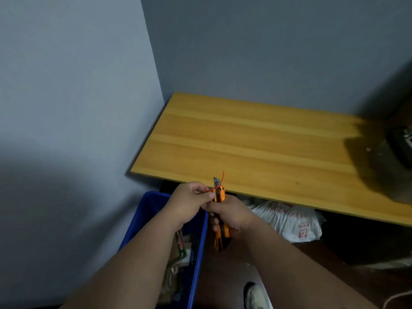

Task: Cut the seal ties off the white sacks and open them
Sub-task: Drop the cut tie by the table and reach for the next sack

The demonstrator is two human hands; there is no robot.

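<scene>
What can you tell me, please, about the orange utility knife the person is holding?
The utility knife has an orange body with black trim, seemingly plastic, and a short grey blade pushed out at its top. It stands nearly upright, blade up, in front of the wooden table's near edge. The right hand wraps its handle; the left hand pinches a thin orange tie against the blade end.

Tabletop (pixel 256 141) smooth wood-grain, satin sheen; knife (pixel 219 198) orange plastic body, grey metal blade; near-left crate (pixel 153 204) glossy blue plastic; sack (pixel 289 219) crinkled white woven plastic; walls matt.
</scene>
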